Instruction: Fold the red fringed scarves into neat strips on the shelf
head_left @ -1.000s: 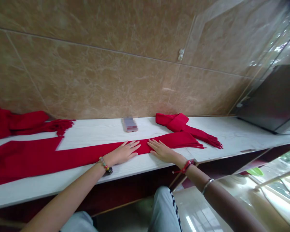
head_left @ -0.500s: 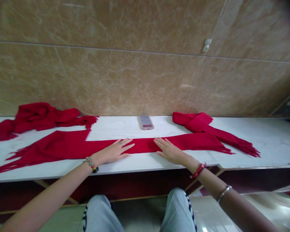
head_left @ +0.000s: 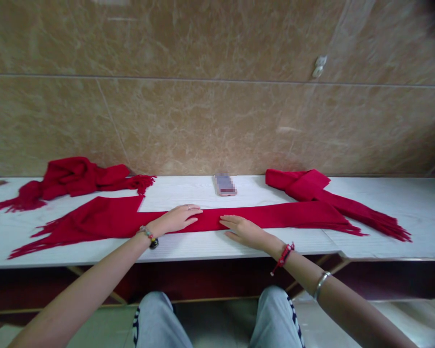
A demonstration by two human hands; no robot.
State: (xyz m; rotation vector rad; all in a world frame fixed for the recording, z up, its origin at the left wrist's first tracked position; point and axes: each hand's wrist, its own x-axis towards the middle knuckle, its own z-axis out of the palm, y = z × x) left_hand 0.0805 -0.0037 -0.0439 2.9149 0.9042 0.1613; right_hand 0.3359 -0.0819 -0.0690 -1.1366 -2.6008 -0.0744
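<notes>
A long red scarf [head_left: 282, 216] lies stretched sideways across the white table [head_left: 199, 246], narrow along most of its length and fanned wider at the left, with fringe at both ends. My left hand [head_left: 174, 219] rests on its middle, fingers extended and pointing right. Just right of it, my right hand [head_left: 244, 231] lies on the scarf's near edge, palm down with fingers stretched out. Neither hand grips the cloth. A strip of red scarf shows between my fingertips.
Behind the left end is a crumpled red scarf [head_left: 83, 179]. Another loosely folded red scarf [head_left: 304, 186] sits at the back right, its fringed tail close to the long scarf. A phone [head_left: 225, 185] lies near the tiled wall [head_left: 203, 130]. My knees are below the table's front edge.
The camera view has shifted slightly. My right hand has slid left and nearer to me along the scarf, closer to my left hand. The left hand's fingers sit closer together.
</notes>
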